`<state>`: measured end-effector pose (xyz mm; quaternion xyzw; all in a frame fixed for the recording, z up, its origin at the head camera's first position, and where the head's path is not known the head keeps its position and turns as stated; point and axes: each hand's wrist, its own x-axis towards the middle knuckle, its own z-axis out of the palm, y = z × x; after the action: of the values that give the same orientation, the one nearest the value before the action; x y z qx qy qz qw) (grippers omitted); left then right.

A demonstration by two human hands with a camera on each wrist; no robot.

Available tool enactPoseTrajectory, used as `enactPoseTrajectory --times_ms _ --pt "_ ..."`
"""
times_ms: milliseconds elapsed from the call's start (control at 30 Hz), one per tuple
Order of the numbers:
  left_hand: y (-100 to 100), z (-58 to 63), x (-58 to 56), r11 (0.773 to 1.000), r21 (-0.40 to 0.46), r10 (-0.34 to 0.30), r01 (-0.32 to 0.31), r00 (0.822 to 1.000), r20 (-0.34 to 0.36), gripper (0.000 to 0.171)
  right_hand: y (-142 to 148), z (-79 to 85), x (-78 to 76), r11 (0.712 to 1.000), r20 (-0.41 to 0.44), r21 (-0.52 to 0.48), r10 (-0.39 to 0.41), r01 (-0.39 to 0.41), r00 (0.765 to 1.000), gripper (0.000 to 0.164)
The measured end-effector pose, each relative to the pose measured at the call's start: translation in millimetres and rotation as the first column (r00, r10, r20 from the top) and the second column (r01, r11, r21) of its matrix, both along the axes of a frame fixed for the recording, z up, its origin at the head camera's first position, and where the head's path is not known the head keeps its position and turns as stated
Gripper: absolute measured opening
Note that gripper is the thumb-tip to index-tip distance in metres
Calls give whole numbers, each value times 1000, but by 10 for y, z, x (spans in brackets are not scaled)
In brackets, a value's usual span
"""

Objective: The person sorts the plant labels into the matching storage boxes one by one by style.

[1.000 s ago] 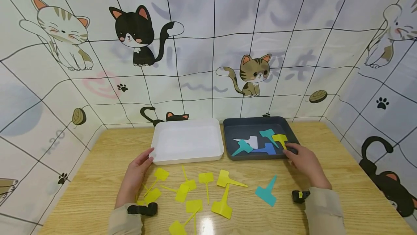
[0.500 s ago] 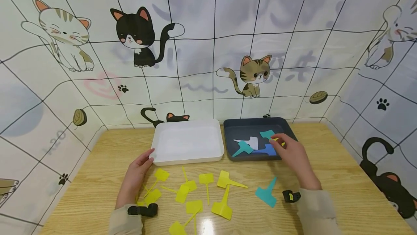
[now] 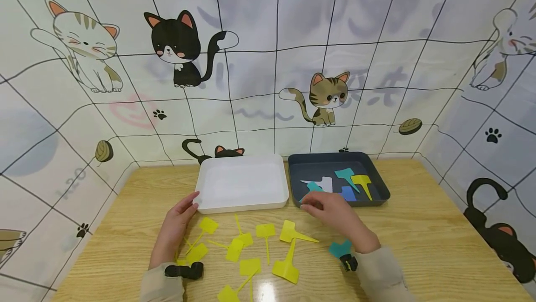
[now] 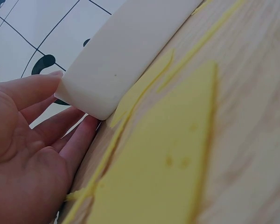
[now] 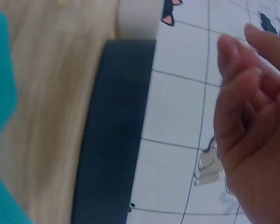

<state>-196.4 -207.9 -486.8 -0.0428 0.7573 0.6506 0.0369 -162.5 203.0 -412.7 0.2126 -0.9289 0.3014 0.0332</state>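
My left hand [image 3: 177,220] rests at the front left corner of a white tray [image 3: 243,206], fingertips against its wall [image 4: 91,95]. My right hand [image 3: 335,211] is over the front left edge of a dark grey tray [image 3: 377,167], fingers loosely bent and nothing seen between them. In this tray lie T-shaped plant labels: a yellow one [image 3: 363,181], a teal one [image 3: 345,174], a white one [image 3: 327,183], a blue one [image 3: 348,193], and another teal label [image 3: 314,186] partly hidden by the right hand. A loose teal label [image 3: 340,248] lies beneath the right wrist.
Several yellow plant labels lie on the wooden table [image 3: 452,246] in front of the white tray, among them a broad one [image 3: 286,269], a sideways one [image 3: 293,232] and a thin-stemmed one [image 3: 265,231]. A cat-printed wall covering [image 3: 251,74] stands close behind the trays.
The right hand has moved left, from the dark tray's front right corner, past the yellow label, to its front left edge. The left hand has stayed at the white tray.
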Motion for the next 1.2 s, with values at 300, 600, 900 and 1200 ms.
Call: enactPoseTrajectory --times_ms 300,600,900,1200 --pt "-10 -8 17 1000 -3 1 -1 1000 0 43 -209 -160 75 969 325 150 142 -199 935 50" --pt "-23 -23 9 1000 -8 -5 5 1000 6 42 -376 -198 160 948 286 265 95 -174 953 55" --pt "-35 -31 2 1000 14 -1 1 1000 2 41 -460 -215 183 927 172 363 30 -92 985 43" --pt "-21 -30 -8 1000 1 -5 5 1000 -3 46 -444 -275 153 954 174 298 -20 -34 985 42"
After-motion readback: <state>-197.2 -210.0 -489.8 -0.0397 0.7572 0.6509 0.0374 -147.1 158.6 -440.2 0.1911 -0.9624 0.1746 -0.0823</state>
